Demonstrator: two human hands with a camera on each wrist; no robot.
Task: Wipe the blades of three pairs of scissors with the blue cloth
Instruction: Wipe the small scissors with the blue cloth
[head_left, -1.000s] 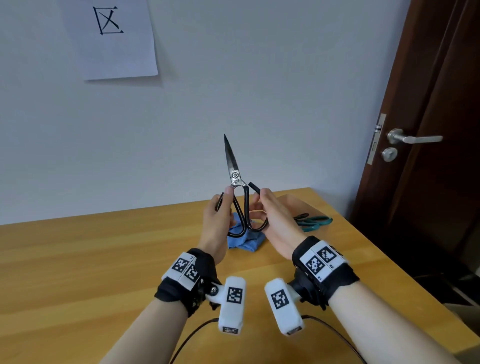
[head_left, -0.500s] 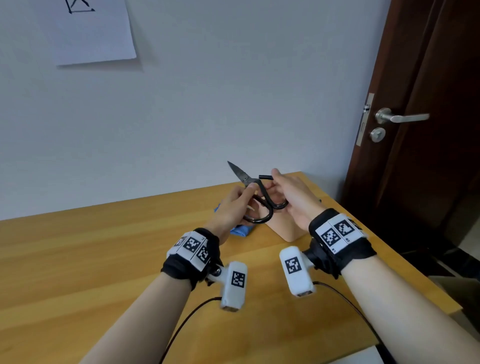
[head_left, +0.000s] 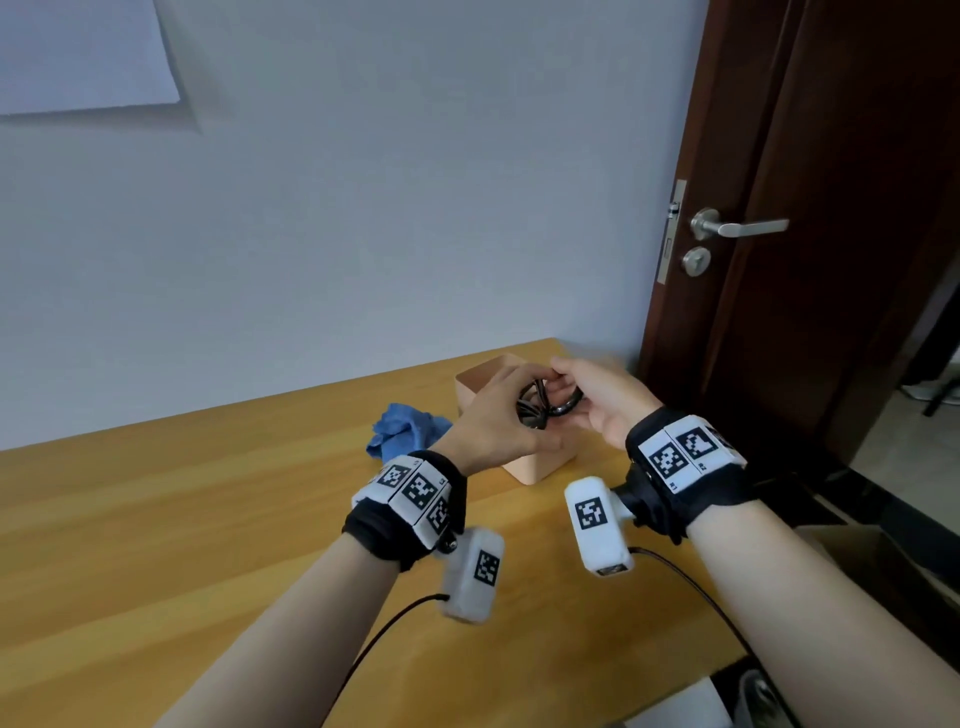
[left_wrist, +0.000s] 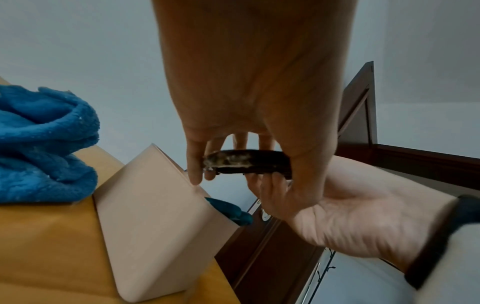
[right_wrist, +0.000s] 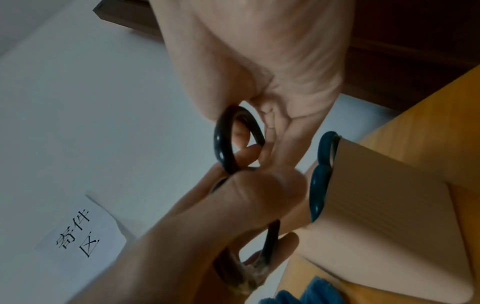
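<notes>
Black scissors (head_left: 551, 406) hang between both hands just above the open beige box (head_left: 540, 465). My left hand (head_left: 496, 418) curls its fingers round one black handle loop (left_wrist: 246, 162). My right hand (head_left: 589, 397) pinches the other loop (right_wrist: 228, 139). The blades are hidden behind the hands. The crumpled blue cloth (head_left: 405, 434) lies on the table left of the box, and neither hand touches it. The handles of teal scissors (right_wrist: 322, 174) stick up over the box rim (left_wrist: 231, 209).
The wooden table (head_left: 208, 519) ends close to the right of the box, beside a dark door (head_left: 831, 208) with a metal lever. A white wall with a paper sheet (right_wrist: 80, 232) rises behind the table. Wrist cables trail over the near edge.
The black scissors went from upright with the point up to tipped over and lowered. Both hands carried them right, away from the cloth, to above the beige box.
</notes>
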